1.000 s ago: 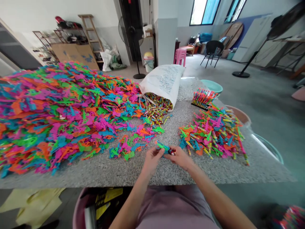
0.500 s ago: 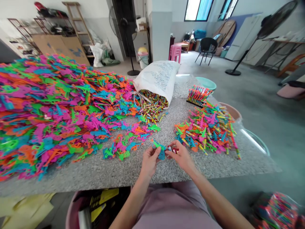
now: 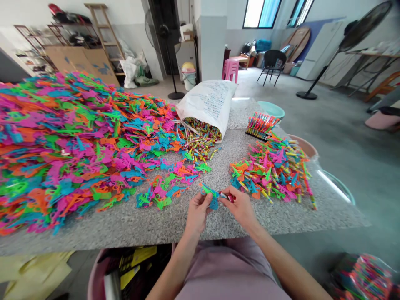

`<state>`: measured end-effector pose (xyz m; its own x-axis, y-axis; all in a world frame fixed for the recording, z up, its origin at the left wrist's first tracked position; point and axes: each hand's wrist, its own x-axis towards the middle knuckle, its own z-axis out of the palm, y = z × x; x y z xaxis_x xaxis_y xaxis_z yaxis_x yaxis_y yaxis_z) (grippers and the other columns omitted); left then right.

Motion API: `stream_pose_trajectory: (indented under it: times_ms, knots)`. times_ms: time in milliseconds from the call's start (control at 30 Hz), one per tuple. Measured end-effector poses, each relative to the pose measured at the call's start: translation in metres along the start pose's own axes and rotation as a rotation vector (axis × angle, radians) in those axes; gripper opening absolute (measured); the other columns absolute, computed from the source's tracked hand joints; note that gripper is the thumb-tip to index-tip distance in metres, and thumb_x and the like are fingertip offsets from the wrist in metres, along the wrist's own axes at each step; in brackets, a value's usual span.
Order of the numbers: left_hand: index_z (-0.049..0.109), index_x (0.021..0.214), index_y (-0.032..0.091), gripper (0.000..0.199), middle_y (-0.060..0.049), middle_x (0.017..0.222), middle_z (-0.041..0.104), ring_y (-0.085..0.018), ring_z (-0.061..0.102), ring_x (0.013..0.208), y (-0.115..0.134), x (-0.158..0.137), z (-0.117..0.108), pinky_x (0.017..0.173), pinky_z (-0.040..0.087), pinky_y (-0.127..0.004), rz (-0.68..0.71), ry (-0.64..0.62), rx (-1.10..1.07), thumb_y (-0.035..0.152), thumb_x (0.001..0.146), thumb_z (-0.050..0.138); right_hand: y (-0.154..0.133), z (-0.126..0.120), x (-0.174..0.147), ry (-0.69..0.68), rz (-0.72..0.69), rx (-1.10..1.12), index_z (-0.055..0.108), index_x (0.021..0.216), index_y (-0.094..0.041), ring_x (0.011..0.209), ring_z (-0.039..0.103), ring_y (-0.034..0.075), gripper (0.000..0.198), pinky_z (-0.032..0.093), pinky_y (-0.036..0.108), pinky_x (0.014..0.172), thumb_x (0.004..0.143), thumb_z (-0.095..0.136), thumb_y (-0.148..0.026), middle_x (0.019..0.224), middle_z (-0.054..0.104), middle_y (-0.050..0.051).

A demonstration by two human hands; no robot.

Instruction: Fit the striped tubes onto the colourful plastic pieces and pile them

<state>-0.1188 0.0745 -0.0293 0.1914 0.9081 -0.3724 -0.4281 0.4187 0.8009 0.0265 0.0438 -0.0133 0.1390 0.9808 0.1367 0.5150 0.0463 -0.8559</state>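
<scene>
My left hand [image 3: 199, 208] pinches a blue plastic toy gun piece [image 3: 213, 202], with a bit of green showing beside it. Close against its right end, my right hand [image 3: 239, 205] grips a short, patterned stick [image 3: 223, 195] in red and white; most of it is hidden by the fingers. To the left spreads a large heap of flat, bright plastic gun pieces [image 3: 78, 146], with a smaller cluster [image 3: 165, 187] near my left hand. On the right lies a pile of gun pieces joined to patterned sticks [image 3: 271, 166].
A white woven sack [image 3: 209, 100] lies on the granite table [image 3: 125, 233], spilling short patterned sticks [image 3: 203, 141]. Behind the right pile stands a black rack of upright pieces [image 3: 261, 125]. Basins [image 3: 271, 109] and a tub [image 3: 301, 146] sit past the table's right edge.
Both hands stay in nearly the same place, the two pieces still held end to end. The whole view has shifted very slightly.
</scene>
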Motion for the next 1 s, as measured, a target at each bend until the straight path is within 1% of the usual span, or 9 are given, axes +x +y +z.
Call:
stream_pose_trajectory:
  times_ms: [367, 533, 633, 700, 767, 800, 867, 900, 1000]
  knots:
    - [0.068, 0.073, 0.015, 0.033, 0.001, 0.066, 0.066, -0.01, 0.056, 0.057, 0.0, -0.002, 0.005, 0.055, 0.043, -0.021, 0.017, 0.043, 0.032, 0.039, 0.056, 0.084, 0.011, 0.004, -0.01, -0.027, -0.174, -0.216, 0.061, 0.087, -0.023, 0.063, 0.061, 0.018, 0.016, 0.042, 0.026, 0.058, 0.093, 0.048, -0.03, 0.073, 0.066, 0.002]
    - [0.068, 0.068, 0.014, 0.03, 0.0, 0.064, 0.064, -0.01, 0.056, 0.059, -0.017, -0.005, 0.013, 0.058, 0.043, -0.021, 0.051, 0.09, -0.044, 0.039, 0.058, 0.082, 0.019, 0.013, -0.023, -0.075, -0.265, -0.351, 0.062, 0.097, -0.023, 0.069, 0.065, 0.023, 0.022, 0.045, 0.031, 0.059, 0.095, 0.041, -0.025, 0.078, 0.068, 0.006]
    - [0.068, 0.073, 0.015, 0.032, -0.002, 0.069, 0.065, -0.012, 0.058, 0.063, -0.023, -0.003, 0.012, 0.061, 0.045, -0.024, 0.072, 0.106, 0.017, 0.044, 0.065, 0.077, 0.026, 0.016, -0.028, -0.077, -0.286, -0.31, 0.063, 0.106, -0.024, 0.072, 0.067, 0.024, 0.025, 0.048, 0.033, 0.061, 0.095, 0.04, -0.024, 0.085, 0.07, 0.007]
    - [0.068, 0.083, 0.015, 0.034, -0.006, 0.08, 0.068, -0.017, 0.062, 0.072, -0.016, 0.005, 0.004, 0.067, 0.047, -0.028, 0.111, 0.022, 0.202, 0.046, 0.069, 0.073, 0.033, 0.008, -0.022, -0.049, -0.262, -0.262, 0.063, 0.107, -0.024, 0.072, 0.067, 0.024, 0.024, 0.049, 0.033, 0.063, 0.095, 0.042, -0.027, 0.085, 0.071, 0.007]
    - [0.067, 0.097, 0.017, 0.041, -0.01, 0.096, 0.069, -0.024, 0.063, 0.088, 0.0, 0.015, -0.012, 0.078, 0.048, -0.035, 0.247, -0.006, 0.523, 0.043, 0.066, 0.076, 0.043, -0.01, -0.007, 0.026, -0.204, -0.264, 0.063, 0.107, -0.022, 0.07, 0.067, 0.023, 0.026, 0.049, 0.032, 0.063, 0.094, 0.042, -0.03, 0.083, 0.071, 0.006]
    - [0.065, 0.105, 0.018, 0.047, -0.011, 0.105, 0.067, -0.027, 0.062, 0.097, 0.01, 0.021, -0.023, 0.086, 0.047, -0.039, 0.35, 0.048, 0.716, 0.038, 0.064, 0.078, 0.049, -0.022, 0.003, 0.083, -0.169, -0.29, 0.063, 0.108, -0.02, 0.07, 0.066, 0.023, 0.028, 0.049, 0.033, 0.063, 0.094, 0.042, -0.032, 0.084, 0.071, 0.007]
    - [0.06, 0.117, 0.02, 0.052, -0.014, 0.125, 0.058, -0.033, 0.051, 0.118, 0.026, 0.031, -0.048, 0.099, 0.037, -0.048, 0.545, 0.257, 1.13, 0.03, 0.068, 0.074, 0.059, -0.047, 0.024, 0.211, -0.111, -0.359, 0.062, 0.112, -0.017, 0.074, 0.066, 0.025, 0.034, 0.048, 0.035, 0.066, 0.093, 0.04, -0.035, 0.088, 0.071, 0.01]
    - [0.059, 0.118, 0.02, 0.047, -0.016, 0.13, 0.055, -0.035, 0.046, 0.123, 0.032, 0.036, -0.06, 0.102, 0.032, -0.051, 0.571, 0.345, 1.323, 0.026, 0.073, 0.069, 0.063, -0.058, 0.033, 0.274, -0.098, -0.379, 0.062, 0.114, -0.015, 0.078, 0.067, 0.026, 0.037, 0.048, 0.036, 0.068, 0.093, 0.04, -0.036, 0.092, 0.071, 0.012]
    - [0.061, 0.112, 0.017, 0.031, -0.019, 0.123, 0.059, -0.037, 0.05, 0.117, 0.034, 0.046, -0.088, 0.1, 0.031, -0.055, 0.533, 0.388, 1.705, 0.022, 0.082, 0.056, 0.065, -0.078, 0.048, 0.463, -0.05, -0.259, 0.06, 0.116, -0.015, 0.08, 0.066, 0.026, 0.042, 0.048, 0.037, 0.07, 0.089, 0.045, -0.044, 0.099, 0.07, 0.015]
